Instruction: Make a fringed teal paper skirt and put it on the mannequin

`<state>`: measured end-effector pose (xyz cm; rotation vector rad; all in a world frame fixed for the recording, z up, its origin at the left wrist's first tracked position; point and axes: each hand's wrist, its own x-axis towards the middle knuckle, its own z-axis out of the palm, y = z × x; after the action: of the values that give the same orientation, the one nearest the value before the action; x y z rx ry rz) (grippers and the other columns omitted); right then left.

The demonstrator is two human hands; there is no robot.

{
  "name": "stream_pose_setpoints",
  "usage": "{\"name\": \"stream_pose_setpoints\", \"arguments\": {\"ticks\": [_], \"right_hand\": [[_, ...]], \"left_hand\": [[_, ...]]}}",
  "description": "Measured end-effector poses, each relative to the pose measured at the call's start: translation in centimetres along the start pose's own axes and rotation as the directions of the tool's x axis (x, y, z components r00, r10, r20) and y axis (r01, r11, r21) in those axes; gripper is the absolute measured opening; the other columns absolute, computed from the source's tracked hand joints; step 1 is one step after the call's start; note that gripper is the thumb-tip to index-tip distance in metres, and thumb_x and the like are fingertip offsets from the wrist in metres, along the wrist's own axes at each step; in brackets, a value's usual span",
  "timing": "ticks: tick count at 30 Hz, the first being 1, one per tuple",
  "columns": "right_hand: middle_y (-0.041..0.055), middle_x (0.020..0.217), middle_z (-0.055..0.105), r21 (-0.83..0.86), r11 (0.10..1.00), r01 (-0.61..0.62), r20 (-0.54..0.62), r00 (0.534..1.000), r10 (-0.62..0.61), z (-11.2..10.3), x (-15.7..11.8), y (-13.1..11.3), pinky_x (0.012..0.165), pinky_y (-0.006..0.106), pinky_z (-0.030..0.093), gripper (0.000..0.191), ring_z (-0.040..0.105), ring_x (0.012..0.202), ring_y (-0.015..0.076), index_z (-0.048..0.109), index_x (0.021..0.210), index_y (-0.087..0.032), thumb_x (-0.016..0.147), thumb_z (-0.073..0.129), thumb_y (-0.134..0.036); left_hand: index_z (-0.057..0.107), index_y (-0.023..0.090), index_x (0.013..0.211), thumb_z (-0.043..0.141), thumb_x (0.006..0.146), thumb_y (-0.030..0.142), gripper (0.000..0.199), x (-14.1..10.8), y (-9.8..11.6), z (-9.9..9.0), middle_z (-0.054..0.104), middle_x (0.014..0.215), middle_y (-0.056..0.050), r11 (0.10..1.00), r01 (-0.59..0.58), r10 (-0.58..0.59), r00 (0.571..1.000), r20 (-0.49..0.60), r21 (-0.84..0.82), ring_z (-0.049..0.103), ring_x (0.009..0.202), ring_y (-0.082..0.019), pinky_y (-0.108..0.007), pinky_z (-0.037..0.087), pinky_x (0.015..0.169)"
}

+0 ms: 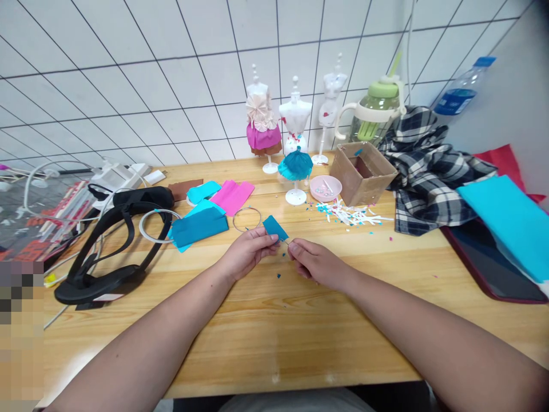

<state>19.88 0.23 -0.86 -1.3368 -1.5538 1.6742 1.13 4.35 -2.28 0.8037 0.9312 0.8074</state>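
Observation:
My left hand (253, 249) pinches a small folded piece of dark teal crepe paper (275, 227) between thumb and fingers. Close beside it, my right hand (316, 263) is closed, its thumb and forefinger pinching a thin thing at the paper's lower corner that is too small to name. A thin metal ring (247, 230) lies just beyond my left hand. Tiny teal scraps (278, 276) are scattered below the hands. Behind them stands a white mini dress form (295, 111) with a teal paper skirt (295, 165) around its lower part.
Two more dress forms (262, 123) stand at the back. A pink dish (326, 189), paper shreds (349, 213) and a cardboard box (362, 174) are right of centre. Folded teal paper (200, 226), pink paper (233, 197) and a black headset (115, 280) lie left. A tablet (484, 260) lies right.

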Motion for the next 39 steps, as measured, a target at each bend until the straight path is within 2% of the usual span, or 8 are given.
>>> {"name": "stream_pose_setpoints", "arguments": {"ticks": [5, 10, 18, 27, 32, 34, 36, 39], "right_hand": [[-0.0087, 0.051, 0.04, 0.036, 0.999, -0.02, 0.014, 1.0, 0.019, -0.1, 0.0, -0.1, 0.045, 0.02, 0.03, 0.032, 0.035, 0.043, 0.0079, 0.044, 0.078, -0.021, 0.096, 0.039, -0.048], [-0.008, 0.054, 0.039, 0.031, 0.999, 0.012, 0.013, 1.0, -0.013, -0.2, 0.2, 0.1, 0.045, 0.021, 0.029, 0.037, 0.034, 0.044, 0.0081, 0.044, 0.076, -0.021, 0.092, 0.042, -0.055], [-0.0082, 0.053, 0.037, 0.036, 0.999, 0.02, 0.018, 1.0, -0.02, -0.3, 0.2, 0.1, 0.045, 0.021, 0.029, 0.033, 0.032, 0.046, 0.0081, 0.042, 0.074, -0.021, 0.094, 0.04, -0.047], [-0.0082, 0.054, 0.034, 0.047, 0.999, 0.013, 0.032, 0.999, -0.014, -0.3, 0.2, 0.0, 0.046, 0.021, 0.028, 0.036, 0.033, 0.047, 0.0087, 0.041, 0.072, -0.022, 0.089, 0.045, -0.053], [-0.0078, 0.053, 0.035, -0.027, 1.0, 0.012, 0.034, 0.999, -0.011, -0.9, 0.1, 0.1, 0.047, 0.022, 0.027, 0.033, 0.032, 0.047, 0.009, 0.043, 0.072, -0.021, 0.09, 0.044, -0.049], [-0.0067, 0.054, 0.036, -0.104, 0.994, 0.033, -0.003, 0.999, -0.034, -1.5, 0.0, 0.0, 0.048, 0.023, 0.026, 0.037, 0.034, 0.049, 0.0096, 0.042, 0.069, -0.021, 0.09, 0.045, -0.051], [-0.0054, 0.057, 0.039, -0.188, 0.979, 0.075, -0.089, 0.992, -0.093, -2.2, 0.0, -0.1, 0.051, 0.024, 0.027, 0.039, 0.037, 0.054, 0.0104, 0.044, 0.067, -0.02, 0.087, 0.05, -0.053], [-0.0044, 0.064, 0.046, -0.258, 0.958, 0.127, -0.22, 0.957, -0.186, -2.7, 0.0, -0.3, 0.055, 0.025, 0.031, 0.029, 0.043, 0.06, 0.0122, 0.059, 0.085, -0.02, 0.083, 0.058, -0.049]], "left_hand": [[0.072, 0.015, 0.079, 0.085, 0.062, 0.025, 0.024, 0.0, 0.0, 0.0, 0.069, 0.076, 0.0, 1.0, 0.002, -0.003, 1.0, 0.028, 0.009, 0.061, 0.071, -0.011, -0.023, 0.046, 0.069], [0.072, 0.014, 0.078, 0.084, 0.064, 0.024, 0.021, 0.0, -0.1, 0.0, 0.07, 0.077, -0.002, 1.0, -0.002, 0.002, 0.999, 0.038, 0.01, 0.062, 0.071, -0.012, -0.024, 0.047, 0.07], [0.073, 0.014, 0.079, 0.085, 0.062, 0.024, 0.022, 0.0, -0.1, -0.1, 0.071, 0.077, -0.002, 1.0, 0.013, -0.013, 1.0, 0.027, 0.011, 0.062, 0.072, -0.012, -0.023, 0.048, 0.071], [0.073, 0.014, 0.078, 0.085, 0.062, 0.024, 0.022, 0.0, 0.0, 0.0, 0.071, 0.078, -0.003, 1.0, 0.017, -0.017, 0.999, 0.028, 0.013, 0.062, 0.071, -0.012, -0.024, 0.047, 0.071], [0.071, 0.014, 0.076, 0.085, 0.061, 0.024, 0.023, 0.1, 0.0, -0.1, 0.069, 0.074, -0.002, 1.0, 0.007, -0.007, 1.0, 0.021, -0.001, 0.061, 0.069, -0.012, -0.023, 0.047, 0.069], [0.071, 0.014, 0.075, 0.085, 0.062, 0.024, 0.022, 0.1, 0.0, -0.1, 0.068, 0.073, -0.001, 1.0, 0.003, -0.003, 1.0, -0.006, -0.008, 0.06, 0.067, -0.011, -0.023, 0.046, 0.068], [0.07, 0.015, 0.075, 0.084, 0.062, 0.025, 0.021, 0.0, -0.1, 0.0, 0.067, 0.072, -0.001, 1.0, -0.004, 0.004, 1.0, -0.029, 0.008, 0.059, 0.067, -0.012, -0.024, 0.046, 0.068], [0.073, 0.016, 0.079, 0.082, 0.065, 0.031, 0.022, -0.3, -0.2, 0.6, 0.069, 0.074, -0.002, 0.983, -0.087, 0.088, 0.996, -0.001, 0.164, 0.06, 0.069, -0.015, -0.027, 0.046, 0.07]]}}
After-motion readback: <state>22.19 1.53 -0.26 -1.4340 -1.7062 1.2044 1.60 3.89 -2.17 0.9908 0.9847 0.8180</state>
